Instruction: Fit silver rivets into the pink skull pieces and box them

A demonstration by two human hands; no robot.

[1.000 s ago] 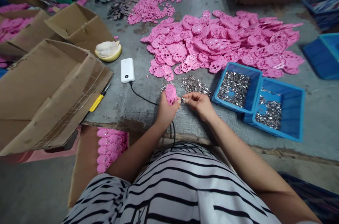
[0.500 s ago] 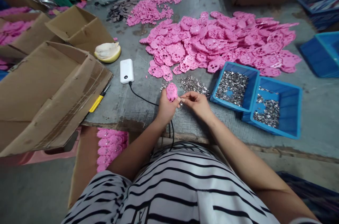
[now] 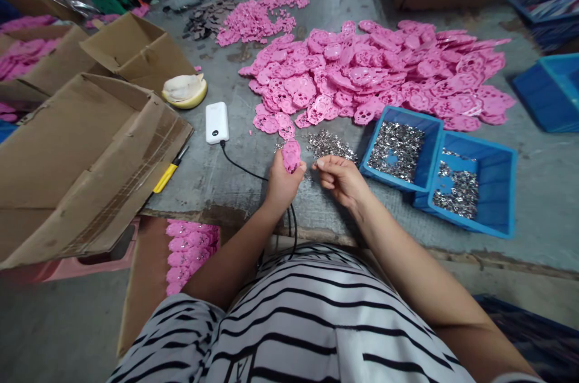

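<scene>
My left hand (image 3: 283, 184) is closed around a small pink plastic piece (image 3: 291, 155), oval with a scalloped edge, held upright above the table. To its right, a short gap away, my right hand (image 3: 339, 177) is pinched at thumb and forefinger; whatever lies between the fingertips is too small to name. Just beyond that hand lies a loose heap of small shiny metal parts (image 3: 330, 144). Two blue bins, a nearer one (image 3: 497, 190) and a farther one (image 3: 402, 114), hold more such metal parts to the right.
A large pile of pink plastic pieces (image 3: 362, 69) spreads behind my hands. Left of them are a white power bank (image 3: 217, 122) with a black cable, a yellow-handled tool (image 3: 165, 178), a fruit rind (image 3: 185, 92) and cardboard boxes (image 3: 99, 160). Below the table edge, a box holds stacked pink pieces (image 3: 190, 253).
My right hand has drawn away to the right from the pink piece, opening a gap between the hands. The left hand has turned the piece slightly.
</scene>
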